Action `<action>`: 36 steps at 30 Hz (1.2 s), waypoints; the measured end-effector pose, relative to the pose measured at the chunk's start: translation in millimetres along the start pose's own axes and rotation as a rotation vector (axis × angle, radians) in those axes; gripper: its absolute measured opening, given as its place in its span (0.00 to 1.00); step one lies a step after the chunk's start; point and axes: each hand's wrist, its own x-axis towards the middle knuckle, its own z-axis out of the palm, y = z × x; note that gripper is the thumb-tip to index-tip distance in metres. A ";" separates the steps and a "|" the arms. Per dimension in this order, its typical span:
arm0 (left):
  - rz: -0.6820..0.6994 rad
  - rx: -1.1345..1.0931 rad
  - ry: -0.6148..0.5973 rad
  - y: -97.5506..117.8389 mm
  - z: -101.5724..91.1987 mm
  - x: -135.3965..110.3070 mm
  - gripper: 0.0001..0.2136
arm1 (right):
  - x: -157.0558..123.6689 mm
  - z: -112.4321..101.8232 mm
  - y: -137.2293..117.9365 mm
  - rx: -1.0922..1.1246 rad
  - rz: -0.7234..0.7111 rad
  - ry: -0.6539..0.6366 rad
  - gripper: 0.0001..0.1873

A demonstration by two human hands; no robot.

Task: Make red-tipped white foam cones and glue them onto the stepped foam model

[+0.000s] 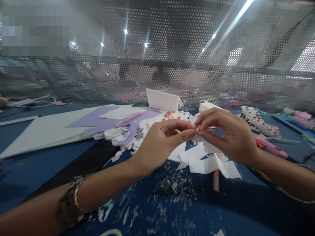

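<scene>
My left hand [169,134] and my right hand [225,132] meet fingertip to fingertip above the table. Both pinch a small white piece of paper [197,129], mostly hidden by the fingers. Below them lie white paper strips [203,164], some folded and overlapping. An orange pen-like stick [216,181] pokes out from under the strips. Behind my left hand is a heap of white paper scraps [115,135], and small red pieces [173,112] sit on white pieces behind the fingers.
Purple sheets [91,119] and large white sheets [44,131] spread to the left. A folded white card [162,100] stands at the back before a perforated metal screen [182,49]. A pink tool [270,146] and a red-dotted white object [261,123] lie right. Shreds [176,186] litter the blue table [137,209].
</scene>
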 end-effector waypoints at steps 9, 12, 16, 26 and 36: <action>0.014 -0.152 -0.019 -7.7 4.0 -0.1 0.05 | -7.9 8.4 -0.6 0.142 0.090 0.108 0.04; 0.084 0.040 0.030 -4.6 3.8 -2.5 0.05 | -8.8 11.0 2.0 0.142 0.109 0.124 0.04; 0.164 0.172 0.052 -2.3 2.6 -5.4 0.06 | -9.2 13.6 2.7 0.093 0.098 0.132 0.04; 0.216 0.118 0.026 -1.1 1.6 -4.3 0.03 | -8.3 12.0 -4.2 0.213 0.115 0.127 0.05; 0.090 -0.052 -0.004 -1.2 -0.9 -2.3 0.02 | -5.6 3.9 -4.9 0.278 0.163 0.053 0.02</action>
